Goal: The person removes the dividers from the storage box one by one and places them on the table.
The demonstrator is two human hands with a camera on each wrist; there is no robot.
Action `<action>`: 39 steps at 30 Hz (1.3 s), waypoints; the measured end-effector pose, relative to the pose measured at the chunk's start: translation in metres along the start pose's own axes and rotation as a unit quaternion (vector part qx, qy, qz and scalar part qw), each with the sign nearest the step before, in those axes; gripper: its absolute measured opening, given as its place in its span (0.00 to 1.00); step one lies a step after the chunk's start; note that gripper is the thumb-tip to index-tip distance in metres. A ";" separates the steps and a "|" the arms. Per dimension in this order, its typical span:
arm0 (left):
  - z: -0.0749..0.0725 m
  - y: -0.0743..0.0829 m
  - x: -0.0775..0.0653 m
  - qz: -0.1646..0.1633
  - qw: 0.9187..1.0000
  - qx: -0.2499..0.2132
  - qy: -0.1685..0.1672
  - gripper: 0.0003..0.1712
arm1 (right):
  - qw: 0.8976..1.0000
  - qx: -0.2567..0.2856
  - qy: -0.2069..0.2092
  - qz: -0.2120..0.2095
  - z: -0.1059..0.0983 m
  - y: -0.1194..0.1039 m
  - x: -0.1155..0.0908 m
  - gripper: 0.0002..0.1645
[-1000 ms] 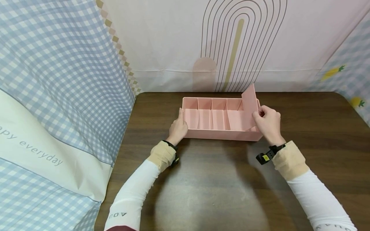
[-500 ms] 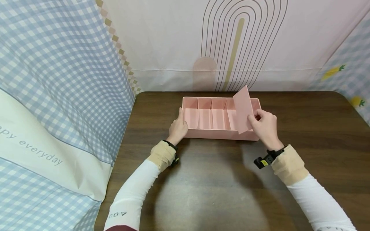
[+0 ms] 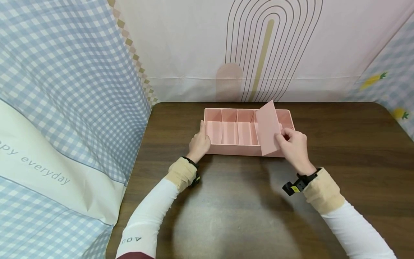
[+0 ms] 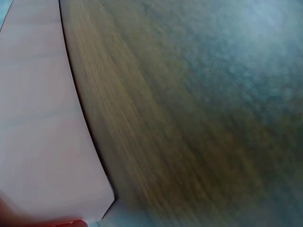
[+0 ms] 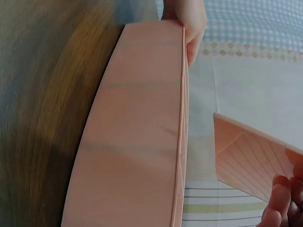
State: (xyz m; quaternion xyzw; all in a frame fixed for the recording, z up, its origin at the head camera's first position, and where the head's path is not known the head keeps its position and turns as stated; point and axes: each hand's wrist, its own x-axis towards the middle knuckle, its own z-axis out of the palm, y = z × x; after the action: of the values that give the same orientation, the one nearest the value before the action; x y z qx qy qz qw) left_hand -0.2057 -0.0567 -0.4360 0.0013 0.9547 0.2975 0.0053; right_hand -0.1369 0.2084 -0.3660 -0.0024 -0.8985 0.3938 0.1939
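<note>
A long pink organizer box (image 3: 233, 149) with thin dividers stands on the table in the head view. My left hand (image 3: 199, 144) rests against its left end, the index finger straight along the end wall. Between thumb and fingers, my right hand (image 3: 293, 147) pinches a loose pink divider (image 3: 268, 127) by its right edge. The divider is tilted above the box's right part and hides some of the compartments there. In the right wrist view, the divider (image 5: 248, 156) is apart from the box (image 5: 132, 113), with lines across its face.
The brown wooden table (image 3: 239, 208) extends around the box. Behind it hangs a pale cloth (image 3: 181, 46) with an arch pattern. A blue checked cloth (image 3: 81, 72) hangs along the left side.
My right hand has moved left and toward me, bringing the divider out of the box's right part and over its front wall. My left hand and the box have stayed in place.
</note>
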 end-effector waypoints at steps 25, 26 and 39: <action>0.001 -0.001 0.001 -0.003 1.000 0.006 -0.003 0.34 | 0.996 0.077 -0.041 -0.025 0.009 -0.016 -0.032 0.17; 0.001 -0.001 0.001 -0.003 1.000 0.006 -0.003 0.34 | 0.995 0.081 -0.043 -0.025 0.009 -0.016 -0.034 0.17; 0.000 0.000 0.000 -0.002 1.000 0.007 -0.004 0.34 | 0.990 0.106 -0.080 -0.036 0.019 -0.021 -0.057 0.17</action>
State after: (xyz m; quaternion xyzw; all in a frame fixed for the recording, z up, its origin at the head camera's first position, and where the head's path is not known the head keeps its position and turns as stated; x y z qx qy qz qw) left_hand -0.2060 -0.0567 -0.4364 0.0008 0.9568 0.2907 0.0095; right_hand -0.0881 0.1714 -0.3825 0.0822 -0.8636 0.4788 0.1346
